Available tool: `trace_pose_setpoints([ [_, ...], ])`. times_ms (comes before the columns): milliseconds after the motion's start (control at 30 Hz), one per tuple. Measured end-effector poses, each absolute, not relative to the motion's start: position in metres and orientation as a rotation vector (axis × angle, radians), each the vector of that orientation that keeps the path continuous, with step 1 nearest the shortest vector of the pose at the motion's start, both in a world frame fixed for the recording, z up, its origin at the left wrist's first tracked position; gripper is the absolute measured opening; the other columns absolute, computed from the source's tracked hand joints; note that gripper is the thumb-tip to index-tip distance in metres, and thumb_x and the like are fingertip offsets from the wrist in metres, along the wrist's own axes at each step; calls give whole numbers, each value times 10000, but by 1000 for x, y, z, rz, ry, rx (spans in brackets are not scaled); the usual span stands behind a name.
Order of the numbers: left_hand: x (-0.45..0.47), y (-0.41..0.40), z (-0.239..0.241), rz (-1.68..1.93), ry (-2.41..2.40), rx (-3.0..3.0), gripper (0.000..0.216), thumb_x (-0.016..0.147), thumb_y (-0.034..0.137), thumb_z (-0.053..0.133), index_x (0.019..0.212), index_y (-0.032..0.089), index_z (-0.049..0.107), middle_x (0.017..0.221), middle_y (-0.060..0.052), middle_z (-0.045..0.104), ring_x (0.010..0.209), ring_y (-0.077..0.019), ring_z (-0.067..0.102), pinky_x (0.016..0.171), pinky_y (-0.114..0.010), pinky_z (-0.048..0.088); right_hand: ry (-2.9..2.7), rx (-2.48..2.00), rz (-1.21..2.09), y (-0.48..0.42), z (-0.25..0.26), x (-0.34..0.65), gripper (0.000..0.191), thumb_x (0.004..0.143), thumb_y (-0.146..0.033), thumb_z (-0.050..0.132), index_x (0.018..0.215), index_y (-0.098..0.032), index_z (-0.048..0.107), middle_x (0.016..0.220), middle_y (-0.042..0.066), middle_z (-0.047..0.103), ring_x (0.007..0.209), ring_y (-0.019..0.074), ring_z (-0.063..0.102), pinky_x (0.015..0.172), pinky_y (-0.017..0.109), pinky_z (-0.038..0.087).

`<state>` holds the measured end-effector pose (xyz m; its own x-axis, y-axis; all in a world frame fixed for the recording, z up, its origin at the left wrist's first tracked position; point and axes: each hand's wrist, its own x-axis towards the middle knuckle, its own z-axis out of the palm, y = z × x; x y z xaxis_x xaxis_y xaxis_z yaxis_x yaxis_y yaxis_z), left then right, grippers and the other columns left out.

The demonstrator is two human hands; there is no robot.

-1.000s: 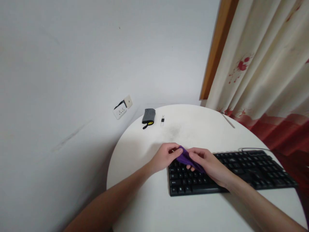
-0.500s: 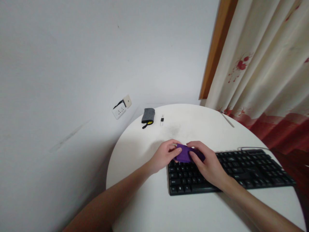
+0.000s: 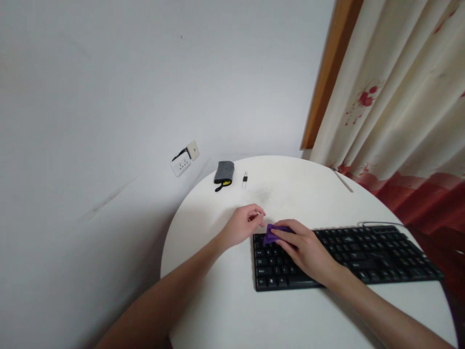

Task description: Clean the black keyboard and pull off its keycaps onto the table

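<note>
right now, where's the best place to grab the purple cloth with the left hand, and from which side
Probably by the left end of the purple cloth, pinched from the left: that end sticks out beyond the right hand, which holds the rest, and the left hand is close by on that side.

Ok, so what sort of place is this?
Likely a room in a home: a white, round-edged table stands by a white wall with a rectangular plastic socket, near a cream and red floral fabric curtain.
</note>
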<state>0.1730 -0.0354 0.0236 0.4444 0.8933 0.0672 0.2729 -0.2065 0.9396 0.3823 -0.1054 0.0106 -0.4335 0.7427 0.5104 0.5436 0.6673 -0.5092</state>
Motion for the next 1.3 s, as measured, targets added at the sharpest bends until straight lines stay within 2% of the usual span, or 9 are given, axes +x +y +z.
trace_pose_setpoints([
  [133,160,-20,16,660,1131,1989,249,850,362,591,858,142,710,783,-43,697,704,-158,596,663,-253,448,-2154,-1006,329,-103,5,377,298,962,-210,514,1212,-226,675,1145,111,646,1046,226,616,920,400,545],
  [267,148,-14,14,241,1058,1890,313,843,411,565,797,140,715,580,9,582,539,-122,524,521,-219,401,-2108,-1064,297,-98,-2,366,285,954,-186,512,1177,-207,688,1125,118,645,1016,230,618,906,409,549],
  [367,142,-12,16,116,1001,1821,295,825,366,554,659,143,653,506,22,522,474,-103,486,470,-202,373,-2129,-1060,292,-97,-3,353,280,951,-183,518,1179,-201,681,1127,116,642,1019,230,608,898,402,548],
  [500,140,-11,17,80,966,1762,262,794,314,565,602,147,629,512,10,571,448,-85,481,444,-187,348,-2303,-993,273,-101,1,341,238,950,-175,519,1105,-199,697,1078,113,652,984,233,597,854,395,551],
  [667,142,-8,10,118,1021,1641,221,762,339,656,747,127,717,547,-10,640,483,-104,561,518,-208,451,-2428,-939,280,-109,8,344,197,938,-162,537,1015,-188,716,1030,107,652,984,231,581,860,376,534],
  [833,142,-8,6,158,1036,1605,258,749,363,712,809,115,753,634,-51,702,556,-124,618,581,-233,495,-2542,-744,541,-124,23,354,175,928,-176,564,963,-197,734,1011,76,657,997,203,586,884,316,511],
  [933,142,-9,7,159,1039,1614,239,751,348,713,800,119,762,653,-54,709,581,-125,629,594,-229,498,-2512,-659,696,-127,29,357,195,950,-210,552,1013,-221,736,991,63,669,976,183,607,889,296,509],
  [1167,143,-8,7,159,971,1620,162,725,267,671,649,126,690,551,-8,639,516,-102,574,530,-196,448,-2258,-957,400,-102,9,349,252,947,-145,505,1092,-206,702,1093,99,645,1009,228,579,882,391,526],
  [1300,144,-8,7,173,1012,1602,151,718,270,685,693,122,703,549,-13,644,523,-112,594,537,-203,457,-2414,-933,306,-100,6,346,272,901,-70,490,1054,-164,695,1086,119,634,1023,245,562,889,402,530],
])
